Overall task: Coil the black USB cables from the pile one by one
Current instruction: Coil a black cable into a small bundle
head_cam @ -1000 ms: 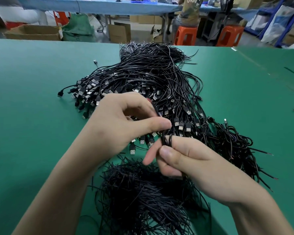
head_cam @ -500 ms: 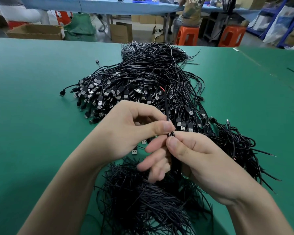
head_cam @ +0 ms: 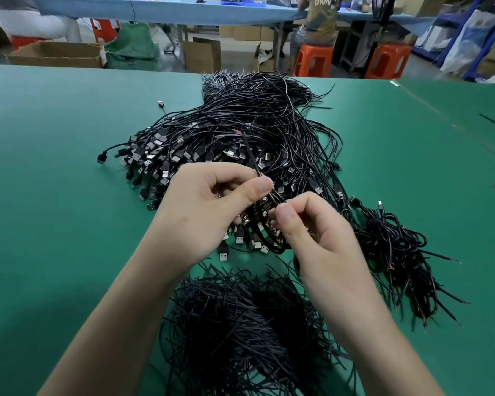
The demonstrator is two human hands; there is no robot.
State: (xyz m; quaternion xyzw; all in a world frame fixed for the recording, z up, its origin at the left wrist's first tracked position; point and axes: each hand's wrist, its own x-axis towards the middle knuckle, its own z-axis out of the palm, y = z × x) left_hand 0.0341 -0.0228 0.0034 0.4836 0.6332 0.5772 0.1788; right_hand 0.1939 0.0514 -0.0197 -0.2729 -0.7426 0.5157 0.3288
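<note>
The green table [head_cam: 55, 195] carries the big pile of black USB cables [head_cam: 240, 124], plugs fanned toward you. A heap of short black wire pieces [head_cam: 240, 324] lies nearest you, and coiled cables [head_cam: 392, 247] sit to your right. Your left hand [head_cam: 200, 212] pinches the tail between thumb and forefinger. Your right hand [head_cam: 320, 241] pinches the small coil [head_cam: 275, 247], held just above the pile's near edge. This cable looks light, thin and springy, so grip where the loops cross, not the bare tail tip [head_cam: 250, 154].
</note>
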